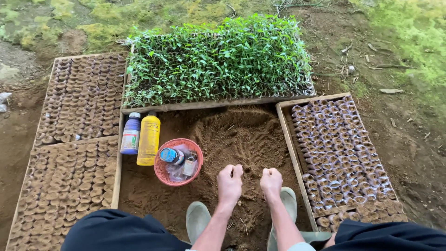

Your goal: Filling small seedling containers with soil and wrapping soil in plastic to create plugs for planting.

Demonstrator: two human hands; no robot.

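Both sets of fingers are curled shut into loose fists that rest knuckles-up on the loose brown soil (241, 139); whether they enclose a pinch of earth cannot be told from this view. The left hand (230, 182) and the right hand (271, 181) sit side by side, just apart, at the near end of a raked, fan-shaped patch of the soil bed. Bare forearms run back from them towards dark trousers (116, 231) at the bottom edge, and two pale green rubber boots (198, 221) stand on the soil beneath the arms, one under each wrist. Just left of the left hand lies a round pink plastic basket (163, 174) holding a small blue-capped bottle (171, 155) and some clear packets. Beside the basket, further left, a tall yellow bottle (149, 139) and a blue-and-white bottle (131, 134) stand upright against a wooden board. Beyond that board, two wooden frames (116, 179) hold tight rows of small soil-filled pots (79, 139) with nothing growing in them. To the right of the right hand, another wooden frame (289, 139) holds similar small pots wrapped in pale sleeves (339, 144), packed in slanting rows. At the far end of the soil bed sits a tray of dense green seedlings (218, 58), edged by a plank, with mossy ground (409, 28) behind.
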